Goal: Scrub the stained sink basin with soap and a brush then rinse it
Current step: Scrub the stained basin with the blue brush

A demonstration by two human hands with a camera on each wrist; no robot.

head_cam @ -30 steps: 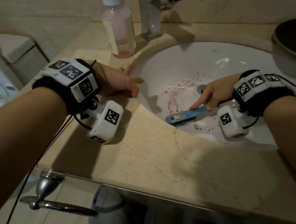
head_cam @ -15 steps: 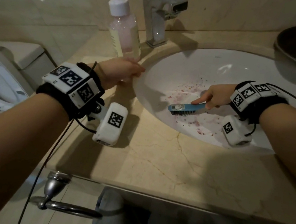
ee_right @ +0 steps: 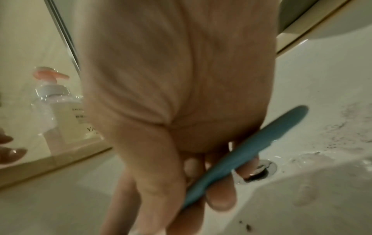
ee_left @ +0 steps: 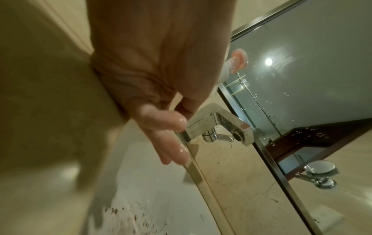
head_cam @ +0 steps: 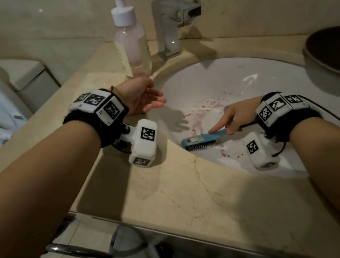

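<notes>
Shifted since a second ago: left hand (head_cam: 142, 95) off the basin rim, now fingers loose and empty by the soap bottle (head_cam: 132, 40); brush (head_cam: 201, 140) further down the near wall of the sink basin (head_cam: 262, 76).

Head view: right hand (head_cam: 236, 117) gripping the blue handle, forefinger along it; reddish stains (head_cam: 199, 120) remaining.

Left wrist: wet relaxed fingers (ee_left: 173, 139) before the faucet (ee_left: 221, 124).

Right wrist: fingers curled round the brush handle (ee_right: 241, 151) near the drain (ee_right: 259, 171).

Scrubbing unfinished, rinse likely still ahead.
</notes>
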